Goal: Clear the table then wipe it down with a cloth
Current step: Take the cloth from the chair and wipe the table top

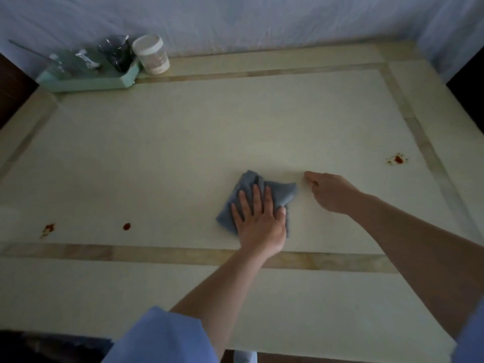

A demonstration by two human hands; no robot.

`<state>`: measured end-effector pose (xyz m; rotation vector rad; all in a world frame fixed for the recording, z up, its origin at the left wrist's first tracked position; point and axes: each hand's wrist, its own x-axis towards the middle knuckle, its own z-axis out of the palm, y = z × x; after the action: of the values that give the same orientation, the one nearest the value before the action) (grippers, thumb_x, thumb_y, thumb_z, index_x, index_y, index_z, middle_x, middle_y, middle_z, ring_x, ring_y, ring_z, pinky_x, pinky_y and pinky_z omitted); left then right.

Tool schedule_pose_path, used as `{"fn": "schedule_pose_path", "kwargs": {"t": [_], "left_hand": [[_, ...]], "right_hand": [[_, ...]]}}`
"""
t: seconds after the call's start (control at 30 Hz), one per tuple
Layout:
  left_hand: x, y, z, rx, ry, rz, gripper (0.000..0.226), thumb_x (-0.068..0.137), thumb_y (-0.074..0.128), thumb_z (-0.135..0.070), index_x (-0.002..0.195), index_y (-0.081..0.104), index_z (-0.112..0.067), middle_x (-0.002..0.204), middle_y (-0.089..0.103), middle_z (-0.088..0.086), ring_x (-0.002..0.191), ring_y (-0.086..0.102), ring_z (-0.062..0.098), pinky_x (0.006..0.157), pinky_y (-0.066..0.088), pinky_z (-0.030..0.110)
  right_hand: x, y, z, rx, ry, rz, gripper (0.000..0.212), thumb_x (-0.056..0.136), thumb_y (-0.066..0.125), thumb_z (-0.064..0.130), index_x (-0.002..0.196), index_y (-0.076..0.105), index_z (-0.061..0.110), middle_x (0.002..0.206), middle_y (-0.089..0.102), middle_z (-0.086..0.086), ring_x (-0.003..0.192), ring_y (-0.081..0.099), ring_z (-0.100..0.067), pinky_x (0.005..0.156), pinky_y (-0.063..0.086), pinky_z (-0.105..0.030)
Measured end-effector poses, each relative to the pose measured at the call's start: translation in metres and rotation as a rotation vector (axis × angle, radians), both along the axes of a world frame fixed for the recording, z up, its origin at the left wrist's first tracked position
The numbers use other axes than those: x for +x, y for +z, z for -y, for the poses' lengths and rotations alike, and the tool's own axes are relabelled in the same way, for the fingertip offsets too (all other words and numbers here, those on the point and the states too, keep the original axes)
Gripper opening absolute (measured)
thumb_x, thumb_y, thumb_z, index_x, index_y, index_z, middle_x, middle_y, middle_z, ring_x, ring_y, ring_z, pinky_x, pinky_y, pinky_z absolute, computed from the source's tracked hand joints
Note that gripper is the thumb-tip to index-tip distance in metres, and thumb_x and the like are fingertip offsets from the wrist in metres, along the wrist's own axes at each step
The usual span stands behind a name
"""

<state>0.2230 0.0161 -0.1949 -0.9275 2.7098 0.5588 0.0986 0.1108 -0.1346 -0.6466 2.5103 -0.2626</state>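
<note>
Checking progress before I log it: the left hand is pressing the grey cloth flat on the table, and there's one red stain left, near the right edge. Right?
Not quite. The head view shows three red stains: one near the right edge and two near the left. The rest holds: the left hand presses the grey cloth flat on the table.

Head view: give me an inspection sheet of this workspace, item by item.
Surface: cream table with tan inlay border; red spot, red smear at left, red splatter at right.
Job's things: grey-blue cloth, crumpled, flat on the table.
Clutter: mint tray of glassware and white-lidded jar, far left corner.
Grippers: left hand pressed flat on the cloth; right hand beside it, fingers curled, holding nothing.
Cables: nothing seen.
Surroundings: pale blue wall behind.
</note>
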Motion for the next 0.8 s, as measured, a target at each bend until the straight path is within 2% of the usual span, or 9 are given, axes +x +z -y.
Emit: {"fn": "schedule_pose_path", "kwargs": {"t": [0.13, 0.27, 0.33, 0.37, 0.4, 0.47, 0.53, 0.67, 0.8], "left_hand": [[0.009, 0.003, 0.026, 0.021, -0.048, 0.081, 0.056, 0.098, 0.011, -0.048, 0.147, -0.013, -0.036, 0.157, -0.022, -0.009, 0.144, -0.023, 0.025, 0.115, -0.015, 0.046], [0.023, 0.003, 0.069, 0.041, 0.22, 0.106, 0.054, 0.097, 0.009, -0.051, 0.147, -0.009, -0.04, 0.158, -0.018, -0.009, 0.145, -0.019, 0.026, 0.115, -0.013, 0.049], [0.019, 0.003, 0.066, 0.024, 0.315, 0.109, 0.055, 0.096, 0.009, -0.051, 0.147, -0.009, -0.039, 0.158, -0.018, -0.008, 0.145, -0.02, 0.028, 0.115, -0.014, 0.051], [0.012, 0.003, 0.056, 0.018, 0.336, 0.099, 0.056, 0.096, 0.01, -0.051, 0.147, -0.01, -0.038, 0.158, -0.019, -0.007, 0.145, -0.021, 0.029, 0.115, -0.014, 0.052], [0.006, 0.003, 0.043, 0.019, 0.321, 0.086, 0.057, 0.096, 0.011, -0.05, 0.147, -0.01, -0.037, 0.158, -0.02, -0.006, 0.144, -0.021, 0.031, 0.115, -0.014, 0.053], [-0.007, 0.002, 0.0, 0.001, 0.196, 0.049, 0.058, 0.097, 0.014, -0.049, 0.148, -0.01, -0.035, 0.158, -0.02, -0.005, 0.144, -0.021, 0.032, 0.115, -0.014, 0.052], [-0.012, 0.002, -0.03, -0.004, 0.08, 0.031, 0.059, 0.097, 0.014, -0.049, 0.148, -0.011, -0.034, 0.157, -0.021, -0.006, 0.144, -0.022, 0.031, 0.114, -0.016, 0.051], [-0.015, -0.002, -0.03, 0.038, 0.056, 0.061, 0.055, 0.098, 0.01, -0.046, 0.147, -0.013, -0.036, 0.157, -0.022, -0.009, 0.144, -0.023, 0.027, 0.115, -0.016, 0.048], [-0.026, 0.005, -0.035, 0.11, 0.19, 0.024, 0.052, 0.099, 0.008, -0.043, 0.148, -0.008, -0.038, 0.158, -0.017, -0.01, 0.145, -0.02, 0.024, 0.116, -0.015, 0.047]], "right_hand": [[-0.006, 0.004, 0.009, 0.02, 0.005, -0.01, 0.041, 0.099, 0.027, 0.009, 0.137, 0.041, 0.006, 0.14, 0.047, -0.015, 0.128, 0.046, -0.031, 0.101, 0.037, -0.03], [-0.008, 0.005, 0.006, 0.04, 0.075, -0.001, 0.037, 0.101, 0.023, 0.01, 0.127, 0.048, 0.005, 0.136, 0.051, -0.017, 0.126, 0.047, -0.031, 0.097, 0.037, -0.029], [-0.01, 0.0, 0.001, -0.003, 0.11, 0.041, 0.025, 0.101, 0.023, 0.013, 0.102, 0.049, 0.014, 0.114, 0.059, -0.012, 0.109, 0.052, -0.027, 0.082, 0.035, -0.028], [-0.013, -0.003, -0.002, -0.052, 0.115, 0.082, 0.023, 0.101, 0.025, 0.018, 0.094, 0.046, 0.02, 0.1, 0.057, -0.007, 0.1, 0.051, -0.025, 0.077, 0.033, -0.028], [-0.016, -0.008, -0.004, -0.098, 0.125, 0.117, 0.023, 0.101, 0.028, 0.022, 0.093, 0.049, 0.023, 0.097, 0.057, -0.004, 0.098, 0.051, -0.024, 0.075, 0.036, -0.03], [-0.021, -0.009, -0.017, -0.151, 0.132, 0.139, 0.031, 0.1, 0.034, 0.025, 0.123, 0.054, 0.02, 0.124, 0.057, -0.008, 0.119, 0.05, -0.026, 0.093, 0.04, -0.033], [-0.026, -0.005, -0.037, -0.164, 0.076, 0.04, 0.042, 0.099, 0.036, 0.026, 0.141, 0.042, 0.019, 0.146, 0.044, -0.007, 0.134, 0.04, -0.025, 0.108, 0.031, -0.031], [-0.033, -0.008, -0.096, -0.012, 0.038, -0.052, 0.044, 0.098, 0.037, 0.016, 0.142, 0.037, 0.016, 0.149, 0.04, -0.008, 0.135, 0.039, -0.027, 0.108, 0.031, -0.031], [-0.034, -0.021, -0.117, -0.003, 0.093, 0.003, 0.059, 0.097, 0.045, 0.016, 0.15, 0.018, 0.018, 0.16, 0.01, 0.004, 0.148, 0.009, -0.013, 0.118, 0.006, -0.025]]}}
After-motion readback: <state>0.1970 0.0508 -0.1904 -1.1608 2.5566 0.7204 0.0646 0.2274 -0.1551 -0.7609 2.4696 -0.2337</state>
